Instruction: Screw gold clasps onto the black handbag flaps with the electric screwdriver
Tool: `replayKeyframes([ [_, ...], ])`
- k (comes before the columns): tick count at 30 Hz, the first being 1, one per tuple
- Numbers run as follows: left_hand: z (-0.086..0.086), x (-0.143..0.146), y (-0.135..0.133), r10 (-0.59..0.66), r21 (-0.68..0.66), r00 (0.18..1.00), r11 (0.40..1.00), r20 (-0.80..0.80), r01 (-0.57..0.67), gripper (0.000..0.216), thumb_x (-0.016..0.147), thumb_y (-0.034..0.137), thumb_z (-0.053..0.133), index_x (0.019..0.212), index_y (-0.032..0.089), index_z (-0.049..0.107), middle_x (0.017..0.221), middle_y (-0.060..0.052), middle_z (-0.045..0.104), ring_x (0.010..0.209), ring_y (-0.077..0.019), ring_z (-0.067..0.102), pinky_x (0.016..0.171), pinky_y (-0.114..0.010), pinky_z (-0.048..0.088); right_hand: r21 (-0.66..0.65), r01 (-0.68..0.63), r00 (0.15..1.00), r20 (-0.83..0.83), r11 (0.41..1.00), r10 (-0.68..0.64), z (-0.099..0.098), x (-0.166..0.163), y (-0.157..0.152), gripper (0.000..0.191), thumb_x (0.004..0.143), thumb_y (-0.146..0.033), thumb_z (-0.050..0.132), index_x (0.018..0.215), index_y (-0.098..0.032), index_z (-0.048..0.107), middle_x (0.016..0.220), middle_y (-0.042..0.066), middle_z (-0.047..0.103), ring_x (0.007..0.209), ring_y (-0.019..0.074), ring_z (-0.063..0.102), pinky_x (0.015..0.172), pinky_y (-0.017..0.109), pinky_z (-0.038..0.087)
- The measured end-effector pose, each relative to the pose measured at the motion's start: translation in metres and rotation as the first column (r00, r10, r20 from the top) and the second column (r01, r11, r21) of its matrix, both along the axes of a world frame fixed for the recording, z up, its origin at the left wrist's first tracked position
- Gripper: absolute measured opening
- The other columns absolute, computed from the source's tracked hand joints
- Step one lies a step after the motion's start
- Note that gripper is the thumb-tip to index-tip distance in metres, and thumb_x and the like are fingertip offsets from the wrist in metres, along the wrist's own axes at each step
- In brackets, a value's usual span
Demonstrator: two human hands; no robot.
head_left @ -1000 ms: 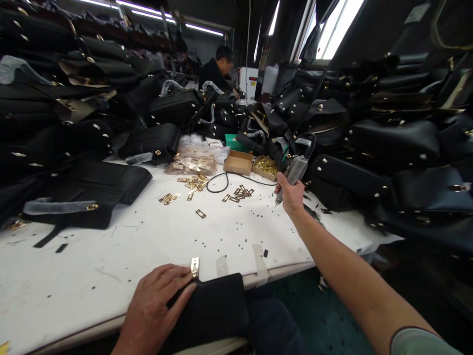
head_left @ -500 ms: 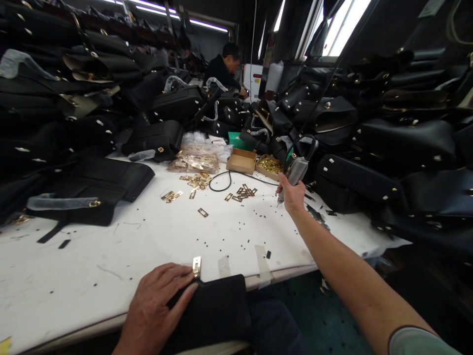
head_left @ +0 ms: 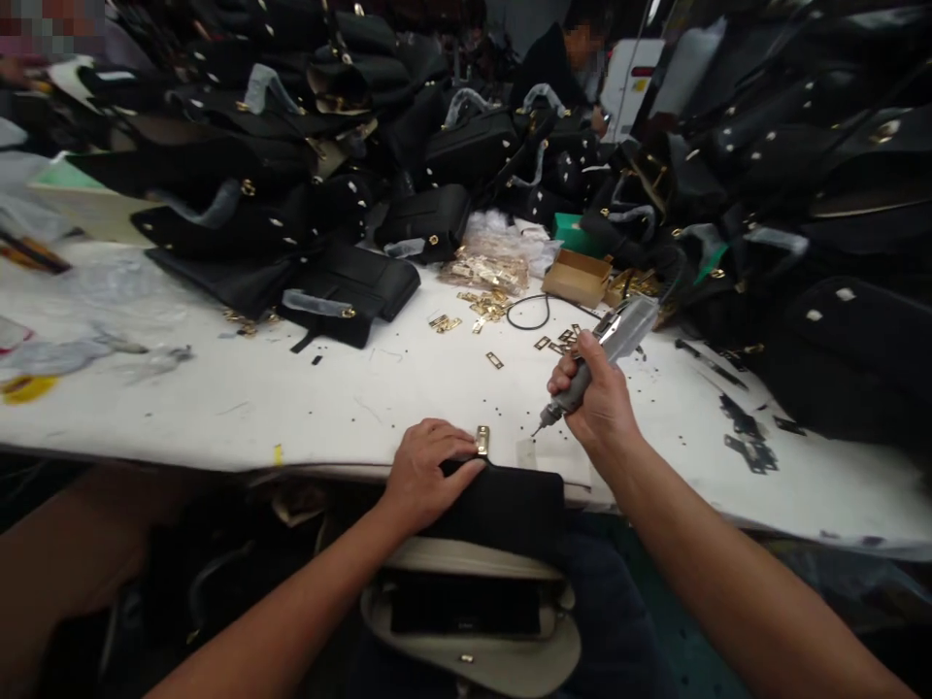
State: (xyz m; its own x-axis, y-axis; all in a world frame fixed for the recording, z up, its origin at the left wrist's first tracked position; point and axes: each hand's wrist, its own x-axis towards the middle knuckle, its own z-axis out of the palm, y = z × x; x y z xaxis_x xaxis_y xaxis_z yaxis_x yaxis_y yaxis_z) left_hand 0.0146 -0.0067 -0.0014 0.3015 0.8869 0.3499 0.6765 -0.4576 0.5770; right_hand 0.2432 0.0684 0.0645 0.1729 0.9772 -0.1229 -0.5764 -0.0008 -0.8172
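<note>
Nearest, an open bag [head_left: 557,650] with a pale lining sits at the person's lap, its black flap [head_left: 520,495] reaching the near edge of the desk [head_left: 349,403]. A gold plate [head_left: 483,440] stands at the flap's far edge. The left hand [head_left: 431,476] lies over the flap, fingers against the plate — whether they pinch it cannot be told. The right hand [head_left: 604,398] has its fingers wrapped around a grey power screwdriver [head_left: 579,383], its tip over the desk just right of the plate.

This looks like the lining-up step; the next move seems to call for a steady plate and the tip brought left to it.

Beyond, black specks dot the white desk; loose plates [head_left: 489,309] lie near a cable [head_left: 530,325], a cardboard box [head_left: 578,279] and bagged plates [head_left: 484,267]. Farther — heaped black bags [head_left: 356,277], then a person in dark clothes [head_left: 548,68].
</note>
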Motion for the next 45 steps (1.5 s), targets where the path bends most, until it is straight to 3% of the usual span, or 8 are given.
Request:
replayKeyframes([
  [4,0.002,-0.002,-0.003,0.024,-0.049,0.999,0.999,0.037,-0.022,0.012,0.08,0.027,0.08,0.091,0.027,0.076,0.1,-0.001,0.076,0.099,-0.0225,0.065,0.091,-0.042,0.048,-0.054,-0.073,0.996,-0.059,0.996,0.07,-0.009,-0.046,-0.008,0.046,0.07,-0.052,0.084,0.079,-0.022,0.05,0.058,-0.009,0.047,0.045,0.0081,0.047,0.043,0.021,0.046],
  [9,-0.002,-0.005,-0.005,0.027,-0.055,0.997,0.998,0.071,-0.023,0.017,0.079,0.026,0.082,0.095,0.029,0.078,0.102,-0.002,0.076,0.097,-0.0229,0.066,0.09,-0.042,0.049,-0.068,-0.091,0.996,-0.029,0.994,0.089,-0.016,-0.068,-0.01,0.046,0.071,-0.051,0.083,0.08,-0.022,0.049,0.059,-0.009,0.048,0.045,0.0084,0.048,0.045,0.022,0.048],
  [16,-0.005,-0.007,-0.002,-0.005,-0.031,0.998,0.999,0.059,0.007,0.017,0.083,0.027,0.078,0.1,0.029,0.078,0.1,-0.002,0.076,0.094,-0.0218,0.066,0.087,-0.04,0.049,-0.071,-0.099,0.995,-0.009,0.993,0.099,-0.017,-0.077,-0.012,0.047,0.07,-0.053,0.083,0.081,-0.022,0.049,0.058,-0.009,0.048,0.045,0.0083,0.048,0.046,0.022,0.049],
  [31,-0.002,-0.005,0.0,-0.021,-0.022,0.997,1.0,0.072,0.022,0.008,0.088,0.028,0.073,0.09,0.028,0.08,0.095,0.0,0.078,0.089,-0.0201,0.066,0.082,-0.038,0.05,-0.042,-0.076,0.997,0.018,0.996,0.076,-0.018,-0.083,-0.013,0.047,0.07,-0.054,0.083,0.079,-0.023,0.049,0.058,-0.008,0.049,0.043,0.0089,0.049,0.044,0.024,0.049],
  [45,-0.009,-0.006,-0.001,0.023,-0.031,0.996,0.999,0.092,-0.02,0.008,0.082,0.029,0.08,0.089,0.026,0.078,0.093,0.0,0.077,0.091,-0.0206,0.066,0.086,-0.038,0.047,-0.01,-0.054,0.998,0.037,0.999,0.054,-0.018,-0.084,-0.019,0.04,0.074,-0.048,0.081,0.076,-0.021,0.052,0.058,-0.007,0.051,0.045,0.0092,0.05,0.044,0.022,0.047],
])
